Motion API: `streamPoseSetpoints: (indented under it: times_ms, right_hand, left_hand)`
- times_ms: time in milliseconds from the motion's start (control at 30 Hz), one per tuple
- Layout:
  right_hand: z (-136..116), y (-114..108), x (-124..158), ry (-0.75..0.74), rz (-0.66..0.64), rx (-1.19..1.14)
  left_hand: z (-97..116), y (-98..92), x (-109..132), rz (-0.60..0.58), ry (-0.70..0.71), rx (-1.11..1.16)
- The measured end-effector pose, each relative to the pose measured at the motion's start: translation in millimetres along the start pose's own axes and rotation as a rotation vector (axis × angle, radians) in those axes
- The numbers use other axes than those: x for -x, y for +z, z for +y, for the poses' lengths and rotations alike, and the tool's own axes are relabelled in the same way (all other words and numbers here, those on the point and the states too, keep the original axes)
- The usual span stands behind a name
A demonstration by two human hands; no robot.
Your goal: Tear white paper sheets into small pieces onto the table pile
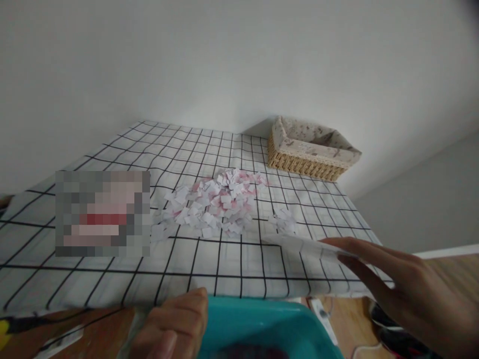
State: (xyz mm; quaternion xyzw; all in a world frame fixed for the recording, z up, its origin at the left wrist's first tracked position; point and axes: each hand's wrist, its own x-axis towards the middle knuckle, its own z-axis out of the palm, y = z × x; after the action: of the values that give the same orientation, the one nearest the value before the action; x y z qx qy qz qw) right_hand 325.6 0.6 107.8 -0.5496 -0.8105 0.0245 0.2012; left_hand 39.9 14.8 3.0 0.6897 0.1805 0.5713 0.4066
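Many small white and pink paper pieces (224, 202) lie heaped in the middle of a white cloth with black grid lines (239, 259). My right hand (377, 264) pinches a thin white sheet (303, 245) between thumb and fingers, low over the cloth. A smaller cluster of paper bits (284, 219) sits just beyond the sheet's far edge. At the cloth's front edge, my left hand (172, 326) has its fingers curled, next to the rim of a teal basin (258, 311). What it grips, if anything, is hidden.
A wicker basket with patterned lining (307, 164) stands at the back right by the wall. A pixelated patch (103, 214) covers something at the left. Below are a power strip (324, 319) and dark shoes (396, 334) on the wooden floor.
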Motion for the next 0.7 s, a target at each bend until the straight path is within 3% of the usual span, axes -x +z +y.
streamPoseSetpoints:
  times_ms: [133, 400, 600, 700]
  right_hand:
    - [-2.5, 2.1, 3.4, 0.031, 0.003, -0.005]
    - [-0.4, -4.8, 19.6, 0.033, -0.06, -0.111]
    - [6.9, -6.1, 21.6, 0.138, 0.044, -0.006]
    - [7.1, -3.0, 12.5, 0.13, 0.099, 0.051]
  left_hand:
    - [1.6, 6.6, 2.5, 0.015, 0.02, 0.015]
    - [14.3, 13.3, 5.3, 0.071, -0.16, -0.053]
    - [15.0, 5.6, 1.3, 0.071, -0.153, 0.095]
    - [16.3, -0.2, -1.5, 0.09, -0.172, 0.042]
